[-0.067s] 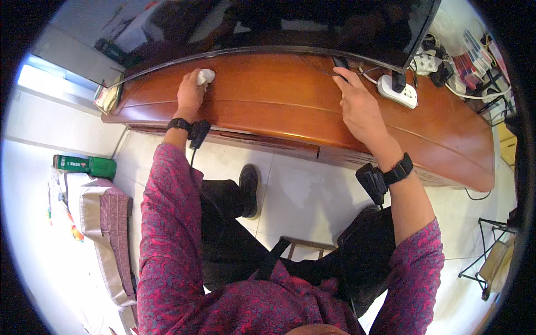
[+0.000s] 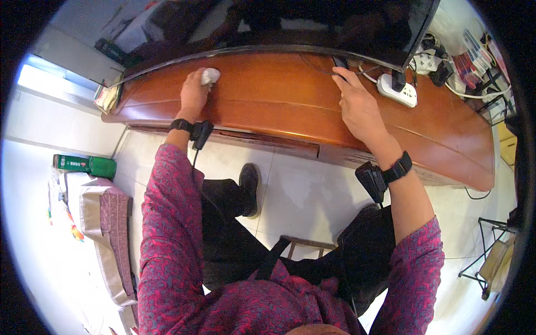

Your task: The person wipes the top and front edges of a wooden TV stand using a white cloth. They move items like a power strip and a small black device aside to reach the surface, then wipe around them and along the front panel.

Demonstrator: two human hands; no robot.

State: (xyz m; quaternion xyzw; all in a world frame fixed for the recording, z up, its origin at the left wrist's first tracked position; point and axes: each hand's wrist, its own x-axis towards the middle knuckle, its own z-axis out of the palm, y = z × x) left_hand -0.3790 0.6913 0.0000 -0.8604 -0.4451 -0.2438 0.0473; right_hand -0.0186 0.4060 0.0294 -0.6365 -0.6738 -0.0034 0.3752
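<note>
My left hand (image 2: 194,92) is closed around a crumpled white tissue or cloth (image 2: 210,76), which touches the glossy brown wooden cabinet top (image 2: 257,84). To the right, my right hand (image 2: 360,106) is raised near the screen's lower edge, fingers bent in a pinch. A thin black cable (image 2: 318,68) runs along the cabinet top to those fingertips and appears held between them. Close beside them, a dark foot (image 2: 339,62) of the large black flat screen (image 2: 268,28) rests on the wood.
A white power strip (image 2: 397,91) with a black plug lies right of my right hand. Cables and clutter (image 2: 446,67) crowd the far right end. Below are a wooden stool (image 2: 307,244), a folding stool (image 2: 491,259) and a green box (image 2: 84,164).
My left hand has slid slightly to the right along the cabinet top with the white tissue or cloth. My right hand has stayed almost still.
</note>
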